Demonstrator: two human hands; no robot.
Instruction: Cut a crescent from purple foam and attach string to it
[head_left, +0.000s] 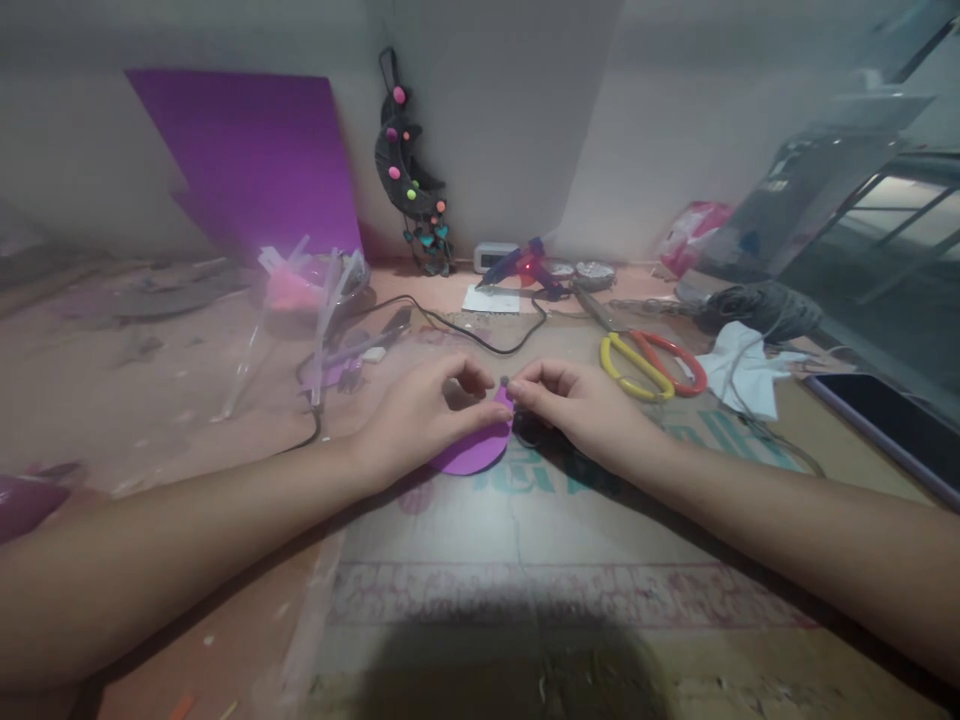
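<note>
Near the middle of the head view, a purple cutout (pixel 472 455) with a rounded lower edge lies low over the work surface. My left hand (pixel 442 405) is closed on it, with the thumb across its upper part. Beside its narrow upper end, my right hand (pixel 562 395) pinches with thumb and forefinger. What those right fingers hold is too small to make out. A tiny dark bit (pixel 504 381) shows at the cutout's tip between the two hands. Under the right fingers lies a dark strand (pixel 526 430), partly hidden.
Scissors (pixel 637 365) with yellow and red handles lie beyond my right hand. Behind stand a glue gun (pixel 517 265) on white paper, a purple sheet (pixel 262 160) and a hanging moon ornament (pixel 405 165). Grey yarn (pixel 761 308), white cloth (pixel 742 370) and a phone (pixel 892 425) sit right.
</note>
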